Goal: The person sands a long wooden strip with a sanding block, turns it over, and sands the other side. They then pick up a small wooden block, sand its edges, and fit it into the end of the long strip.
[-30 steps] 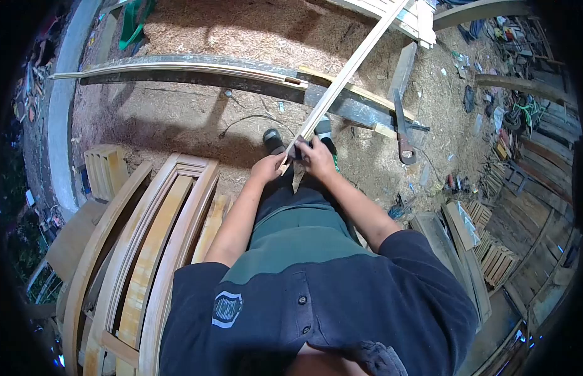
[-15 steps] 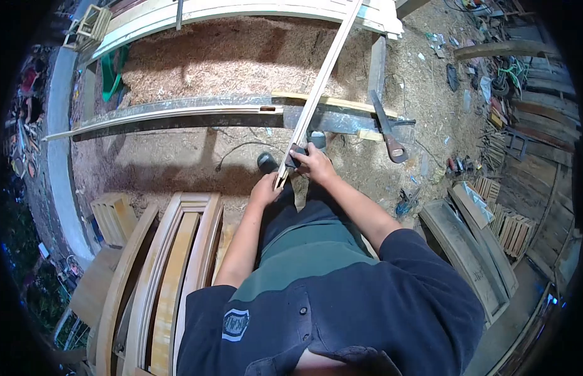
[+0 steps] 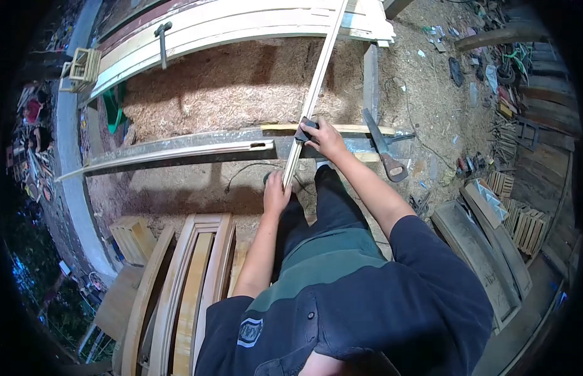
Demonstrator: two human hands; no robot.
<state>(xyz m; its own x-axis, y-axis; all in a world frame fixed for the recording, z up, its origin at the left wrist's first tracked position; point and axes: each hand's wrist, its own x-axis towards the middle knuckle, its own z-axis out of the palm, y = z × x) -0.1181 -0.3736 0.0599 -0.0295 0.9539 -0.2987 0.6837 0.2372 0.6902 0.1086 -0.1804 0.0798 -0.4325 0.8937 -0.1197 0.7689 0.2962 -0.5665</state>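
A long thin pale wooden strip [image 3: 321, 69] runs from near my body up and across a narrow bench beam [image 3: 229, 136] to the stacked boards. My left hand [image 3: 276, 194] is closed round the near end of the strip. Farther along it, my right hand [image 3: 326, 139] grips a small dark block [image 3: 303, 130] that rests on the strip, over the beam. Another long strip [image 3: 178, 152] with a slot near its end lies along the beam to the left. A handsaw [image 3: 384, 147] lies across the beam to the right.
Pale boards [image 3: 229, 24] are stacked at the far side, with a hammer [image 3: 162, 44] on them. Wooden frames [image 3: 194, 282] stand at the lower left. Grey wooden panels [image 3: 476, 257] lean at the right. Wood shavings cover the ground beyond the beam.
My right hand has moved forward along the strip with the dark block, away from my left hand. My left hand stays at the near end. The whole view has shifted slightly.
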